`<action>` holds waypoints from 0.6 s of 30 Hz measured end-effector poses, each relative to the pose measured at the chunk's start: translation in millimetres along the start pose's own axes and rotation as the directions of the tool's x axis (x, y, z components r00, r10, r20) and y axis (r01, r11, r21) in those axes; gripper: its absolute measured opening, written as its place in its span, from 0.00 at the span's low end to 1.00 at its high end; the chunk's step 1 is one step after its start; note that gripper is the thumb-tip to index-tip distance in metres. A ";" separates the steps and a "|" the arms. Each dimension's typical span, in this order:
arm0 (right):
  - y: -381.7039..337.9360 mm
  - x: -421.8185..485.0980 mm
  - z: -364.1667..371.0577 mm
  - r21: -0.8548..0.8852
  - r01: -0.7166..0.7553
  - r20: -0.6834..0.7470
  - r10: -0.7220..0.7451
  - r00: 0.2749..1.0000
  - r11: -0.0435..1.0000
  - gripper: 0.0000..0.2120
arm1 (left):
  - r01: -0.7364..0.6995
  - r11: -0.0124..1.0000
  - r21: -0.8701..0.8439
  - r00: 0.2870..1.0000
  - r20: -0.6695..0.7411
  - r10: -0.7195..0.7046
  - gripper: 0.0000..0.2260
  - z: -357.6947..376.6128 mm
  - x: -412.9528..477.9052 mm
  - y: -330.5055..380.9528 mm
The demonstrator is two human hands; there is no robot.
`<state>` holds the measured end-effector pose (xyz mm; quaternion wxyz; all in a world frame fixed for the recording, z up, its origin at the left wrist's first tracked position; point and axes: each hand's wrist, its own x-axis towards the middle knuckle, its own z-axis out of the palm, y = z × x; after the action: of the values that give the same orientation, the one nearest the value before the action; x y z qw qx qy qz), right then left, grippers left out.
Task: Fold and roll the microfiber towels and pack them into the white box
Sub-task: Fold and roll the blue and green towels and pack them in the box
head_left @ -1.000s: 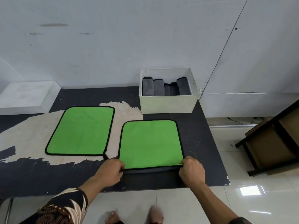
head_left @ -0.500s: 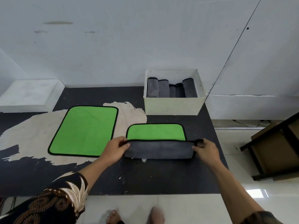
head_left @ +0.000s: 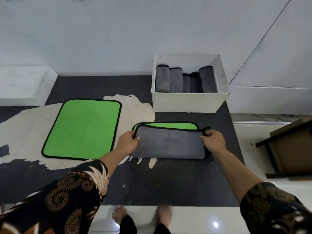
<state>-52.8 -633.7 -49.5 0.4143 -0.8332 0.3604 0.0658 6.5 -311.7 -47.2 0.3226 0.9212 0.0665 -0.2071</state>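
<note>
While pinching its two corners, the left hand (head_left: 128,141) and right hand (head_left: 213,141) are folding the towel (head_left: 168,143) — lining up edges — mid-frame.

No writing could be read anywhere in the view: no label, brand, number or sign showed.
</note>
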 end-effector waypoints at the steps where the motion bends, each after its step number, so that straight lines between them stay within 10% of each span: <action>1: -1.4 1.8 -1.1 0.003 0.003 -0.018 -0.003 1.000 1.000 0.12 | 0.010 1.000 -0.014 1.000 -0.026 -0.010 0.09 0.1 1.2 0.7; 18: -41.1 24.9 6.6 -0.057 0.139 0.019 -0.138 0.990 0.989 0.19 | 0.181 0.983 -0.024 0.973 -0.141 -0.182 0.08 -9.4 10.5 10.1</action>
<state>-6.4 -626.1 -37.6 0.3962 -0.8674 0.2963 0.0535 21.8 -314.0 -39.3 0.3020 0.9218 0.1743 -0.1692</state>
